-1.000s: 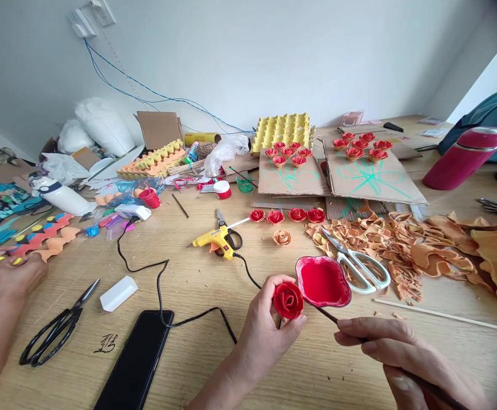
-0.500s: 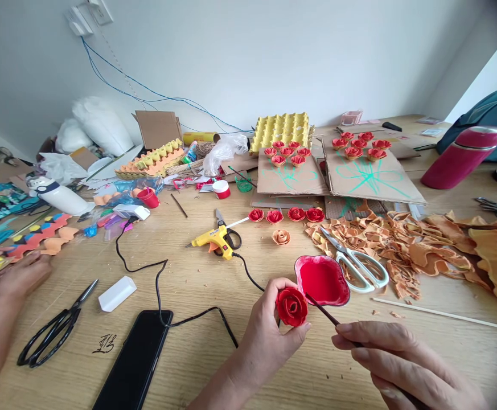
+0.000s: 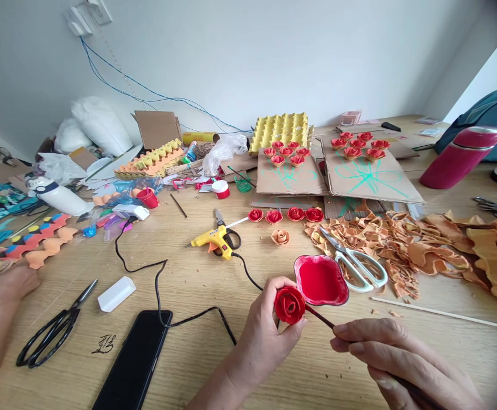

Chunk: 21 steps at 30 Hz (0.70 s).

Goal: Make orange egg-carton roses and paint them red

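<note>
Between the thumb and fingers of my left hand is a red paper rose, its spiral petals facing up toward me. My right hand grips a thin dark paintbrush, whose tip touches the rose's right edge. Just behind the rose stands a wavy-rimmed dish of red paint. Past the dish, an unpainted orange rose lies on the table below a row of several red roses.
White-handled scissors lie by orange carton scraps. A yellow glue gun, black phone, white block and black scissors spread leftward. Another person's hands work at far left. Cardboard sheets carry red flowers.
The brush tip has moved left and down, from beside the rose onto its right edge. The other person's hands at far left have shifted left.
</note>
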Each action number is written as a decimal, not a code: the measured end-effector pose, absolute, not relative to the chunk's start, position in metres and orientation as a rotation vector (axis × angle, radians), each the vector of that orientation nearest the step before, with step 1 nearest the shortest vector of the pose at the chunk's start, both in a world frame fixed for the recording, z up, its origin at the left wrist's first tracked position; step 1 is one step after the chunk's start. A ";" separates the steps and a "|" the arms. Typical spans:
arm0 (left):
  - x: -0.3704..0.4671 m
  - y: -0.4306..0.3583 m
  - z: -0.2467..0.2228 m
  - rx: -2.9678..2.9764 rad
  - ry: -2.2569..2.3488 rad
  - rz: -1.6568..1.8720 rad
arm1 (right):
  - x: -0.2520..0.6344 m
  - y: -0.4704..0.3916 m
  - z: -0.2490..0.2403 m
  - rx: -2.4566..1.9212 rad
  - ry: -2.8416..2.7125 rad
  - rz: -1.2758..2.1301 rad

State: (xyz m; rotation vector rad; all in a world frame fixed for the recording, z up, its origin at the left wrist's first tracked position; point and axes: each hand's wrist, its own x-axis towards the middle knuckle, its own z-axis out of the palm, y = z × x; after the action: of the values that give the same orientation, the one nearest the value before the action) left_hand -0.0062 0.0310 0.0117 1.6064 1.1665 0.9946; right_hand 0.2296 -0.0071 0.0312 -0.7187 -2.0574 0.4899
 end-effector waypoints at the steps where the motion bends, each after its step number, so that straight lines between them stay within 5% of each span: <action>1: -0.007 0.031 0.012 1.638 1.160 0.984 | 0.232 -0.006 0.030 -0.720 -2.062 0.478; 21: -0.009 0.029 0.013 1.769 1.154 0.964 | 0.230 -0.003 0.035 -0.689 -2.112 0.459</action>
State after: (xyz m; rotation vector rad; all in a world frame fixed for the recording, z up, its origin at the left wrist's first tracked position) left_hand -0.0093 0.0288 0.0125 1.7690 1.1540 0.9641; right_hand 0.2304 -0.0027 0.0348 -0.6892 -2.1124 0.4587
